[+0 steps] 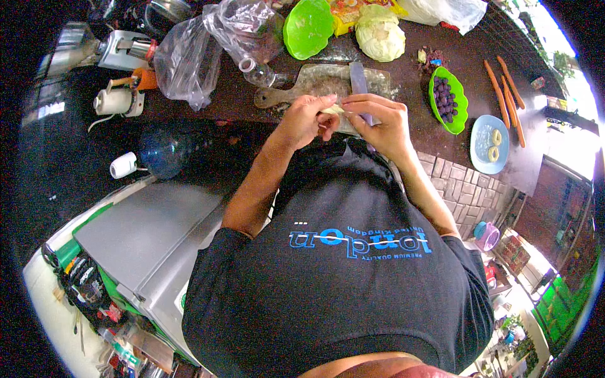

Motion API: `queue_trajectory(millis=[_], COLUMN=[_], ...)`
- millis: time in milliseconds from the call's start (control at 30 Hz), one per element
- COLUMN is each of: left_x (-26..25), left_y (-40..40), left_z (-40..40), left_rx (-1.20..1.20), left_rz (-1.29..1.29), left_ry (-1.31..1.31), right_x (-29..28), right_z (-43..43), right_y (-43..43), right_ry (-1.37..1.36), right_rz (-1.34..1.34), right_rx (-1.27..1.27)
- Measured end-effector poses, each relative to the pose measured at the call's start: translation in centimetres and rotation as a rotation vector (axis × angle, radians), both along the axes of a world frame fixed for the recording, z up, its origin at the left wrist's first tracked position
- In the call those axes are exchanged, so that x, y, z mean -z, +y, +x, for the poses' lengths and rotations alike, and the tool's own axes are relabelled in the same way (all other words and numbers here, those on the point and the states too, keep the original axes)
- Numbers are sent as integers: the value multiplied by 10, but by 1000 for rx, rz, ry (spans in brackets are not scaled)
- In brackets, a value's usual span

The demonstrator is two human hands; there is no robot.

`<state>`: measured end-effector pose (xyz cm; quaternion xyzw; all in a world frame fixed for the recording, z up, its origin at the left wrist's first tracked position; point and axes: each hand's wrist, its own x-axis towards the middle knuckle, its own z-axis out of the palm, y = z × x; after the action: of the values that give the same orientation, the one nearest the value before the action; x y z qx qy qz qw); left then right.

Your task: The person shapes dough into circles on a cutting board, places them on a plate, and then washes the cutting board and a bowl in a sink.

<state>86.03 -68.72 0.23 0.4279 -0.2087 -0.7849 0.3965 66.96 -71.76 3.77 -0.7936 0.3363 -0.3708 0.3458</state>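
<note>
Both hands meet over the near edge of a wooden cutting board (pixel 319 78) dusted with white. My left hand (pixel 302 122) and my right hand (pixel 382 120) pinch a small pale piece of dough (pixel 333 109) between their fingertips. Most of the piece is covered by the fingers. A wide flat blade (pixel 358 78) lies across the board, its lower part hidden behind my right hand. To the right, a green leaf-shaped bowl (pixel 461 122) holds several dark purple balls (pixel 444 100). Two pale dough rings (pixel 494 145) sit on a light blue plate (pixel 481 158).
A clear bottle (pixel 257 73) lies left of the board, near plastic bags (pixel 189 61). Behind the board are another green bowl (pixel 308 28), a pale rough lump (pixel 380 35) and a yellow packet (pixel 344 16). Several orange-brown sticks (pixel 506 101) lie at the right.
</note>
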Motion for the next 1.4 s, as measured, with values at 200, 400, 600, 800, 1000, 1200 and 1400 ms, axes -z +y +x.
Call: queue_trajectory(millis=[200, 400, 600, 800, 1000, 1200, 1400], left_x=[-2, -9, -12, -15, -6, -4, -12], left_y=[3, 12, 13, 12, 14, 15, 15], left_z=[-4, -17, -9, -4, 5, 4, 4], left_rx=[-12, -141, -115, -74, 96, 121, 18], left_rz=[-71, -768, -1029, -896, -779, -604, -536], left_ry=[55, -579, -1031, -928, -848, -578, -455], right_x=[-8, -5, 6, 8, 6, -3, -16], right_z=[0, -1, -5, -3, 7, 11, 14], right_y=[5, 7, 3, 7, 14, 14, 13], right_ry=[45, -29, -209, -92, -166, -73, 1], right_rz=[126, 534, 751, 580, 527, 445, 312], right_rx=[94, 208, 167, 169, 137, 127, 56])
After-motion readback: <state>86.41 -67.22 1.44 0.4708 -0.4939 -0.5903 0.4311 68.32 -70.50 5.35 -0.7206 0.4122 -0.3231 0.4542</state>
